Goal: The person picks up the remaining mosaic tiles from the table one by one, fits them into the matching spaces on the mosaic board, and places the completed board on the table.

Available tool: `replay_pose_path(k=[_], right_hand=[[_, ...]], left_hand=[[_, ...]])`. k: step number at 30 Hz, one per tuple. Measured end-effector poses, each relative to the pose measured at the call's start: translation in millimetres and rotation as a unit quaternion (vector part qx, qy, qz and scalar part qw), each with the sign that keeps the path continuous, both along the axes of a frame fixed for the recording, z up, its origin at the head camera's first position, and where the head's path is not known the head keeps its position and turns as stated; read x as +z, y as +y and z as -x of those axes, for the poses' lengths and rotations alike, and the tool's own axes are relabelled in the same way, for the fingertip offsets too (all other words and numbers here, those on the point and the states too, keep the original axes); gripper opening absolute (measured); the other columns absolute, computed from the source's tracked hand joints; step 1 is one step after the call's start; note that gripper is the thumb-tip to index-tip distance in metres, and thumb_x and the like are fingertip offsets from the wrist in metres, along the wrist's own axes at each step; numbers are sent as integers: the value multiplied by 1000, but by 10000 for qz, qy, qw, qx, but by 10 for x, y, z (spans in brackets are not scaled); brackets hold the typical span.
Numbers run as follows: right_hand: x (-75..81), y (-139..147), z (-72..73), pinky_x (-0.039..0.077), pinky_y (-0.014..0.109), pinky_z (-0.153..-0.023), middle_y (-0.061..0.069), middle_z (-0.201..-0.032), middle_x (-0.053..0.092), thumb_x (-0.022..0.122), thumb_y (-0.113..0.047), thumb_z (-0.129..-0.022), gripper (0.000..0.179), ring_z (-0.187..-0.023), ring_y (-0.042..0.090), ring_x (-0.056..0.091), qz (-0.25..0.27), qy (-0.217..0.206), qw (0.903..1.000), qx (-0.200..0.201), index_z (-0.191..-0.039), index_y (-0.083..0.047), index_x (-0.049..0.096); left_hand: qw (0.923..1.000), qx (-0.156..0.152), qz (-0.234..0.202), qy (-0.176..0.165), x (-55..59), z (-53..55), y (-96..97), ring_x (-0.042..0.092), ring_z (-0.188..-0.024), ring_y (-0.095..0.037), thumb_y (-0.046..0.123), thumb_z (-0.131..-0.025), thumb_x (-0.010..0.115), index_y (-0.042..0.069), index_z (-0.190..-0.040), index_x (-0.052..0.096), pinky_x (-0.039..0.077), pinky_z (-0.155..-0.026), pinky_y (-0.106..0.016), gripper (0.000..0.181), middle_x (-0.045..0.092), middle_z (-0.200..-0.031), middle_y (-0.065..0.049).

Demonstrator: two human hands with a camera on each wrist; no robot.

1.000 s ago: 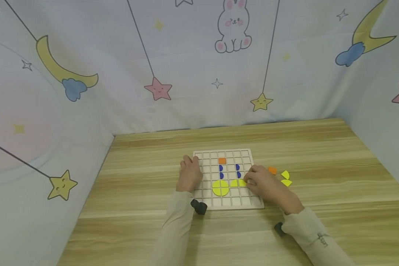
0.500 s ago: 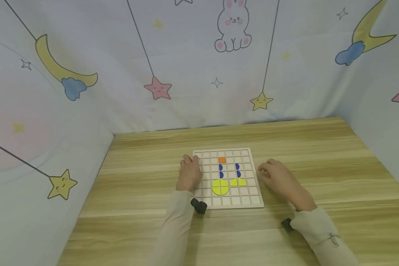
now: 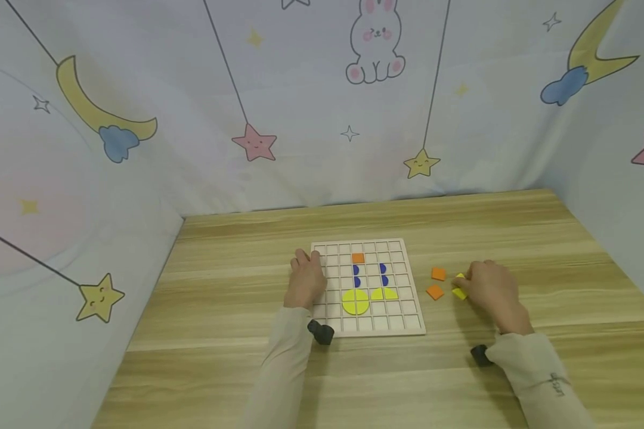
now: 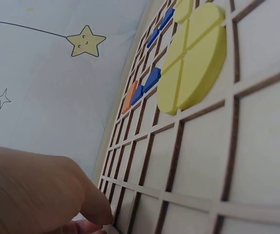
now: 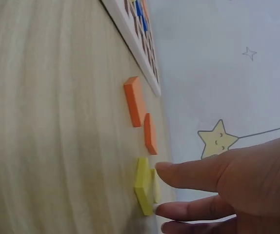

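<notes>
My left hand [image 3: 306, 283] holds the left edge of a pale wooden grid board [image 3: 396, 323], thumb and fingers at its rim in the left wrist view. Set in the board are an orange square [image 3: 358, 258], several blue half-discs [image 3: 384, 280], a yellow disc [image 4: 198, 63] of quarter pieces and two yellow quarters [image 3: 391, 294] side by side. Right of the board, my right hand [image 3: 494, 292] reaches over two loose yellow quarter pieces [image 5: 143, 187]. Its thumb and fingers stand apart around the farther yellow piece [image 5: 155, 186]; whether they touch it I cannot tell.
Two loose orange squares [image 3: 438, 273] [image 3: 435, 292] lie between the board and my right hand. The wood-grain table [image 3: 236, 256] ends at a patterned cloth wall [image 3: 311, 179], with more cloth at both sides. A small black device sits at each wrist.
My right hand has left the board's right side and moved right to the loose yellow pieces, uncovering the two orange squares. The left hand stays at the board's edge.
</notes>
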State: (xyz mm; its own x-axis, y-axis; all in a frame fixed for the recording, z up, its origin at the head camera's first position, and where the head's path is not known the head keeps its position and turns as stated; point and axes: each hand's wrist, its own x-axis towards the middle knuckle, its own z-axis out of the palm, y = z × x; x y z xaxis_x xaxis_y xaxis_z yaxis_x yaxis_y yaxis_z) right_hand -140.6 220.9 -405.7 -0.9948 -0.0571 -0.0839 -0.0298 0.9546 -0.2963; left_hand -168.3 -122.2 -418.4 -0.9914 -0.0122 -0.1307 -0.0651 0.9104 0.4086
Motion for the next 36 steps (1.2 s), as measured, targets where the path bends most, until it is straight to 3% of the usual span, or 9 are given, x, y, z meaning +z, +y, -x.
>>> replay_pose_path(k=[4,16,20,24,29,33,36], right_hand=[[-37,-8,21,30,29,-50,4,-61,42,65,-28,-88,47,-58,18,37,46,60,9999,-80,-50,-15,41],[-86,-25,43,33,30,-54,5,-60,47,65,-19,-86,37,-60,20,43,419,173,9990,-47,-52,-10,53],[-115,-34,21,40,35,-59,14,-72,58,63,-14,-86,21,-67,24,50,568,399,9976,-84,-73,2,65],[-85,-111,-11,46,45,-68,23,-94,63,59,-12,-86,24,-81,33,58,657,749,9950,-36,-98,9,64],[-31,-326,-79,49,46,-70,20,-97,64,61,-12,-84,21,-87,35,59,668,1196,9898,394,-97,4,65],[-28,-537,-153,49,41,-67,13,-88,63,69,-11,-81,14,-79,29,59,387,1732,9803,864,-89,-1,64],[-34,-692,-193,45,38,-65,7,-81,59,73,-11,-78,14,-74,23,54,315,1895,9763,1002,-83,-5,61]], left_hand=[[10000,-21,4,-29,5,-3,-7,35,-105,-33,5,-95,46,0,-127,43,41,-80,-39,32,33,-119,-19],[10000,-10,-43,-5,-15,11,-15,35,-106,-33,5,-95,48,0,-130,42,42,-82,-39,36,32,-120,-19],[10000,-47,-23,-11,-14,11,-16,35,-105,-33,6,-95,47,0,-130,42,42,-82,-39,36,32,-120,-19],[10000,-63,-18,-1,-11,10,-12,35,-104,-33,6,-95,48,-1,-129,42,42,-81,-39,35,33,-119,-19],[10000,-80,-11,-3,-11,11,-16,35,-105,-33,6,-95,48,-1,-128,42,42,-81,-40,35,32,-119,-19],[10000,-92,8,-3,-18,14,-21,35,-105,-33,6,-95,48,0,-127,42,42,-81,-40,33,33,-119,-19],[10000,-79,-12,-8,-20,15,-22,35,-105,-33,7,-95,48,0,-127,42,42,-82,-40,33,32,-119,-19]])
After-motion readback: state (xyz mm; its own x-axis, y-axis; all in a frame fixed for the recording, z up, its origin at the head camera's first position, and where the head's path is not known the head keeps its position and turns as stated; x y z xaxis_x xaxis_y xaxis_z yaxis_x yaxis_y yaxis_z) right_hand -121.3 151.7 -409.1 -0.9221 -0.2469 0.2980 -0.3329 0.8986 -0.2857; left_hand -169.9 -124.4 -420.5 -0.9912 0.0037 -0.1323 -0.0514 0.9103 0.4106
